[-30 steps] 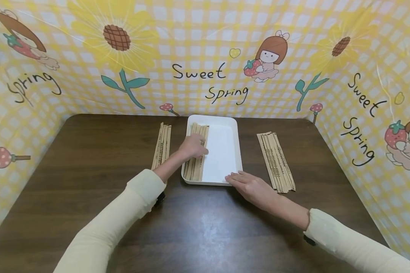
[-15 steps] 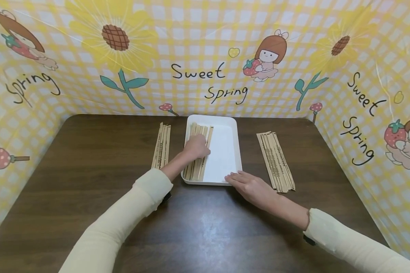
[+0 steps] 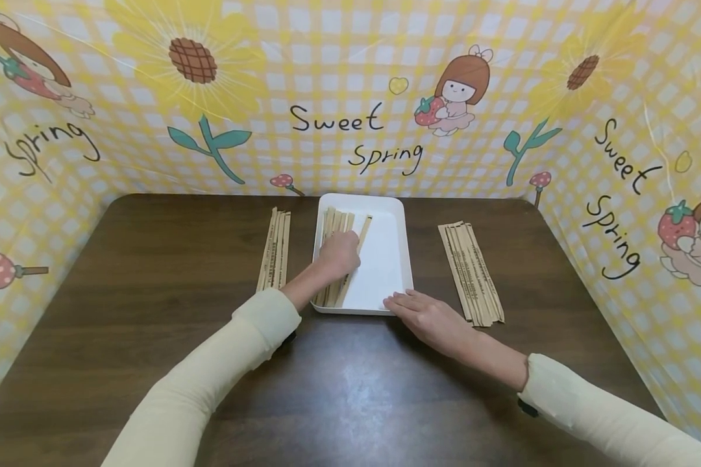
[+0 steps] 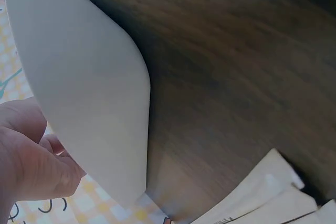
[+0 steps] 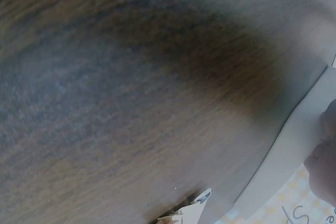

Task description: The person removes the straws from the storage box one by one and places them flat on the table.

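Apparently, the left grip point(image 3: 339, 253) pinches one slim, straight, tan paper-wrapped stick point(image 3: 365, 229) inside the rectangular white tray point(image 3: 383, 263); the right grip point(image 3: 429, 319), fingers extended, touches the tray's near right corner. The stick should prove light, fairly stiff, best taken mid-length.

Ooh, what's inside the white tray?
In the tray, thin brown strips lie along the left side, one slanting rightward at its far end. The left hand covers part of them, so what's beneath it can't be seen.
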Tool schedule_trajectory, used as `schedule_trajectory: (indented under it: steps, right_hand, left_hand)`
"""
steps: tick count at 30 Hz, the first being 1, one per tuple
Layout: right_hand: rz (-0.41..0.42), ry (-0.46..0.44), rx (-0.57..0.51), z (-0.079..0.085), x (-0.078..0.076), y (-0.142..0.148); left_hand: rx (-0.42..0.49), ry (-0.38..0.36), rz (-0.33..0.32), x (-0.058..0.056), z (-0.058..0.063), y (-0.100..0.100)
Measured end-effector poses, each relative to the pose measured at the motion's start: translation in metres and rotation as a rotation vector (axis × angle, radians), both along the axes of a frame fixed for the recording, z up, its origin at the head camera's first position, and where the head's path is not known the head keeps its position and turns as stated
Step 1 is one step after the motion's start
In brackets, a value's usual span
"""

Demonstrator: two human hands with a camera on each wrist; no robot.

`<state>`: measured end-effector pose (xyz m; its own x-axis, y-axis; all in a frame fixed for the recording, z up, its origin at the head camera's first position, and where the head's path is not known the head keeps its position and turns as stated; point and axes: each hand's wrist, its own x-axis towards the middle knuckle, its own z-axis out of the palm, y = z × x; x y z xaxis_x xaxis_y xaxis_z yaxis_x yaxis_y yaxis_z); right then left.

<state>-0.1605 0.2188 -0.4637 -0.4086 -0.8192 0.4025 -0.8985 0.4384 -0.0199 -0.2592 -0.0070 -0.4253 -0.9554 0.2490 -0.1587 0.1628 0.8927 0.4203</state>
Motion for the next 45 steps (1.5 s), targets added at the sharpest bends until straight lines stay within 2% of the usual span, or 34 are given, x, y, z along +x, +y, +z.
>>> schedule_trajectory:
  steps: [4, 7, 15, 20, 25, 30, 33, 37, 45]
  right_hand:
    - [-0.001, -0.006, 0.0, 0.001, 0.0, 0.0]
    - [0.002, -0.011, 0.002, 0.001, -0.001, -0.001]
    - [-0.007, -0.001, 0.002, 0.001, 0.0, -0.001]
    - [-0.002, -0.002, -0.004, 0.001, 0.0, -0.001]
    - [0.007, 0.001, -0.007, -0.001, 0.0, 0.0]
    - [0.01, 0.003, -0.012, -0.001, -0.001, -0.001]
    - [0.007, 0.006, -0.016, -0.001, 0.0, -0.001]
    - [0.008, 0.012, -0.018, -0.001, -0.001, -0.001]
    - [0.009, 0.017, -0.014, 0.0, 0.0, -0.002]
  left_hand:
    - [-0.006, 0.033, -0.024, 0.0, 0.0, 0.0]
    - [0.02, 0.022, -0.03, -0.001, 0.001, -0.002]
    - [0.201, 0.003, -0.03, -0.004, 0.01, -0.02]
    - [0.291, -0.044, 0.034, -0.005, 0.013, -0.036]
    - [0.335, -0.069, 0.105, -0.005, 0.021, -0.051]
    - [0.36, -0.067, 0.17, -0.005, 0.027, -0.068]
    - [0.374, -0.069, 0.187, -0.003, 0.028, -0.08]
    - [0.354, -0.074, 0.187, -0.001, 0.026, -0.095]
    - [0.281, -0.073, 0.246, 0.006, 0.02, -0.124]
